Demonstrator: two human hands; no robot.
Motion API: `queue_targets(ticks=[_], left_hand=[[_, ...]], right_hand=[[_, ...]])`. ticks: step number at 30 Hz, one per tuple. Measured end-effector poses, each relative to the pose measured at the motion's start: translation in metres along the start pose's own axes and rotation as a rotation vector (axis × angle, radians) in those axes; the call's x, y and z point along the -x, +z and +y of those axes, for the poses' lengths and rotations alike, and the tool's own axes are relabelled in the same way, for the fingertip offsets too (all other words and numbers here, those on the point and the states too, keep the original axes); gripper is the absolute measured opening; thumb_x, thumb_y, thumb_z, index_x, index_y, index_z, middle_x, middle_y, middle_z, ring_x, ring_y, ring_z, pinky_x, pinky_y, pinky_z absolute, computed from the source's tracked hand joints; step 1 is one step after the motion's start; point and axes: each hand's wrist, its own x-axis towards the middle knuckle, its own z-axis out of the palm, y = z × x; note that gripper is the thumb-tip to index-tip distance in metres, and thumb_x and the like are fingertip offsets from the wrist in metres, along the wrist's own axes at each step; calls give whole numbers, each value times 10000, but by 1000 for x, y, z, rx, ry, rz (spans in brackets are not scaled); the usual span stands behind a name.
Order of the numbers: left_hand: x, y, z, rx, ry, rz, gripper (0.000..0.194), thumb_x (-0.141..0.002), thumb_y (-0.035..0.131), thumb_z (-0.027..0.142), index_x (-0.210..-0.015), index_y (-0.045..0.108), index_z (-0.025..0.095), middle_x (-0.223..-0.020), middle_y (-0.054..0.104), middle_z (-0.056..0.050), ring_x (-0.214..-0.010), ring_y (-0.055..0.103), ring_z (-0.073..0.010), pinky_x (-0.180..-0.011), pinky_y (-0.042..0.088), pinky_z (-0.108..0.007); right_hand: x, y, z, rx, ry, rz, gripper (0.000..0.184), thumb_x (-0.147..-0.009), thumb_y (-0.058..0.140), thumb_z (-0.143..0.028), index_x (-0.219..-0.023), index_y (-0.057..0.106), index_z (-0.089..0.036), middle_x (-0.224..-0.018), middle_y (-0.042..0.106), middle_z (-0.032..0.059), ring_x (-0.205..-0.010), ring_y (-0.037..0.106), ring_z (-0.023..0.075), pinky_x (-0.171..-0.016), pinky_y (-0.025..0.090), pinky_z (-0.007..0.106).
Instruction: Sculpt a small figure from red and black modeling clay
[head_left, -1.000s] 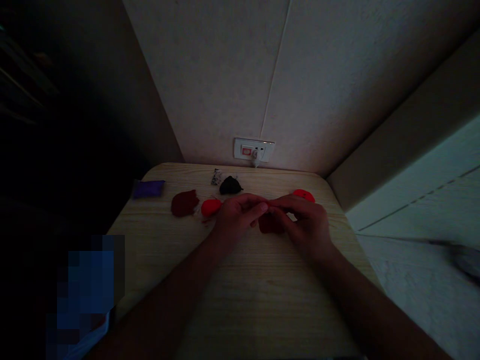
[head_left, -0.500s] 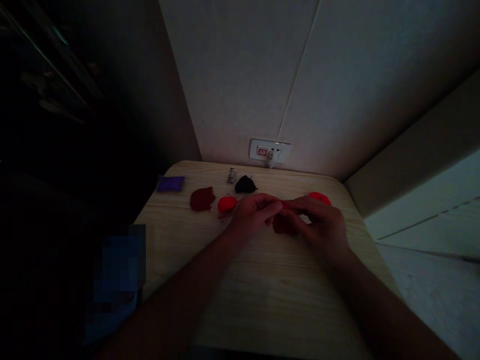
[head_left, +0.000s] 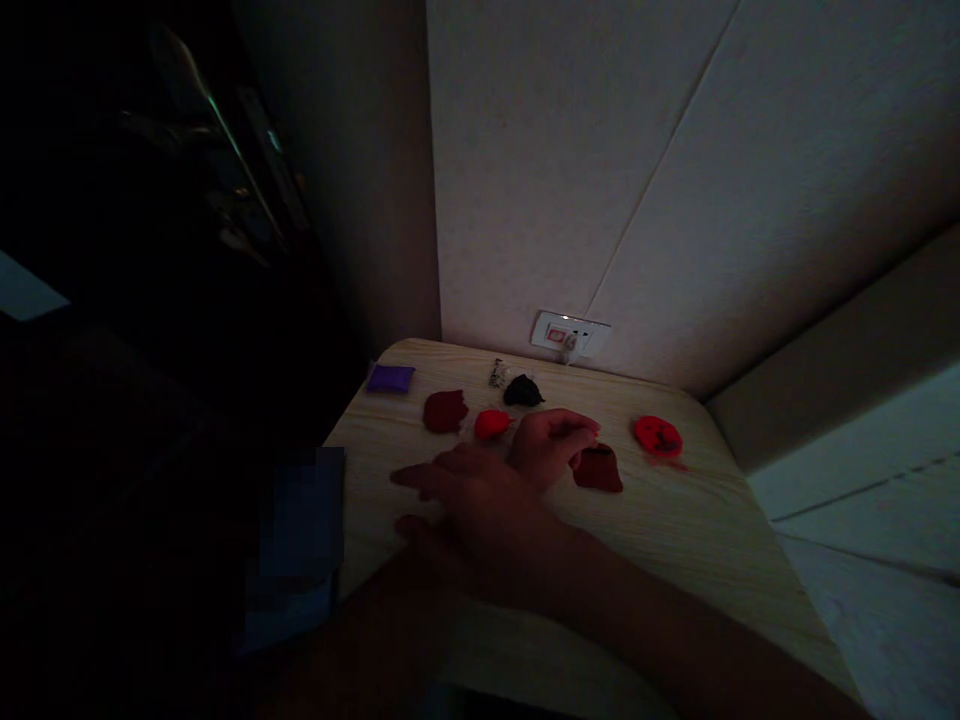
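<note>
My left hand [head_left: 551, 448] is held over the table with its fingers curled into a pinch, and a bit of red clay shows dimly at the fingertips. Right beside it on the tabletop lies a dark red flat piece of clay [head_left: 598, 470]. Crossing over my left forearm, my right hand [head_left: 480, 500] points left with fingers stretched and thumb apart, holding nothing I can see. A bright red lump of clay [head_left: 492, 424] sits just beyond the hands, with a dark red flattened piece [head_left: 445, 411] to its left and a black lump [head_left: 523, 391] behind.
A purple packet [head_left: 390, 379] lies at the table's back left corner. On the right sits a red disc with dark marks [head_left: 658, 437]. A wall socket [head_left: 571, 335] with a plug is behind the wooden table [head_left: 675, 560]. A blurred-out screen [head_left: 300, 540] stands at left.
My right hand has left the left hand's fingertips and swung left across the left forearm. The red disc and dark red piece are now uncovered. The camera view has shifted left.
</note>
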Motion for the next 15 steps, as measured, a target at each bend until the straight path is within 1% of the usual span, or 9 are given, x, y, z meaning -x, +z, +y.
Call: queue_targets(ticks=[1,3,6,9,11,12,13,14,15], left_hand=[[1,1,0,8,-14,-11,184,-760,762,288,-866,750,138,-626,642,-5,-534,523,-111,-551,414,-264],[2,2,2,25,-38,-19,204,-742,778,293,-864,742,134,-603,622,13,-542,521,-108,-555,404,-255],[3,3,4,63,-51,-19,202,-730,789,286,-843,728,131,-594,609,23,-538,504,-101,-553,393,-248],[3,5,6,83,-37,-30,177,-767,771,289,-808,709,127,-623,622,13,-532,490,-94,-544,389,-239],[4,5,9,55,-20,-39,180,-822,738,298,-779,697,128,-635,625,6,-527,488,-94,-537,397,-233],[4,5,11,13,-10,-38,190,-853,717,300,-779,698,126,-630,621,6,-524,489,-97,-534,405,-230],[5,6,13,-72,4,-32,198,-883,692,298,-796,709,121,-618,612,10,-521,497,-103,-531,416,-228],[5,6,15,-190,21,-16,199,-907,666,281,-829,729,110,-594,596,18,-520,511,-114,-530,432,-228],[6,6,17,-321,39,8,198,-924,636,245,-869,751,93,-553,565,31,-523,525,-130,-535,452,-234]], right_hand=[[-13,9,-5,10,-15,-113,386,-969,655,-329,-1320,664,-167,-1042,776,129,-979,740,295,-840,585,415],[-36,24,-11,41,-50,-243,409,-993,586,-338,-1373,615,-191,-1043,781,129,-930,759,300,-756,593,397],[-59,43,-13,97,-57,-357,433,-1017,501,-343,-1424,565,-210,-1043,790,144,-924,772,337,-700,601,425],[-68,54,-16,156,-32,-424,438,-1021,488,-352,-1426,576,-211,-1056,790,166,-922,774,363,-685,607,458],[-67,54,-16,135,-40,-395,479,-1021,494,-358,-1477,539,-217,-1053,791,162,-910,774,356,-686,605,451],[-64,50,-15,100,-47,-352,515,-1021,502,-356,-1519,496,-223,-1051,792,153,-905,774,344,-695,603,440],[-59,44,-13,51,-68,-287,564,-1018,520,-348,-1564,437,-237,-1079,791,141,-919,772,326,-717,600,425],[-51,36,-10,10,-65,-215,583,-1013,538,-335,-1575,420,-236,-1107,787,135,-930,769,310,-743,597,413],[-41,25,-4,-30,-41,-136,567,-1012,558,-337,-1558,449,-227,-1125,784,130,-931,766,291,-772,592,402]])
